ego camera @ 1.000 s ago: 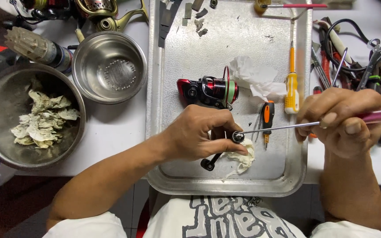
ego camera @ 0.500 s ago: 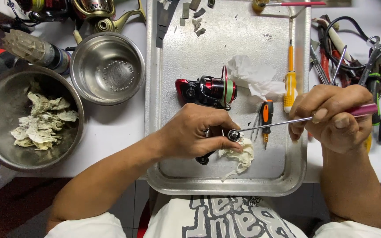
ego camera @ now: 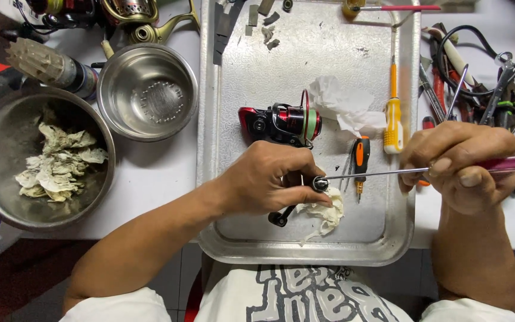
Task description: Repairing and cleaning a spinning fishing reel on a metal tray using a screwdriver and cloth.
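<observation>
Here, near the tray's (ego camera: pixel 400 238) front edge, the left hand (ego camera: pixel 269 182) pinches a small dark reel part (ego camera: pixel 320 183) over a crumpled tissue (ego camera: pixel 326 214). The right hand (ego camera: pixel 466 167) is closed round a pink-handled screwdriver (ego camera: pixel 388 173), its tip in the part. Small, rigid, probably greasy: a firm pinch at its sides suits. The red reel body (ego camera: pixel 281 122) lies mid-tray.

Matt scuffed metal tray (ego camera: pixel 281 65), glossy red reel (ego camera: pixel 278 122), crumpled white paper (ego camera: pixel 344 107), shiny steel bowl (ego camera: pixel 147 89)
</observation>
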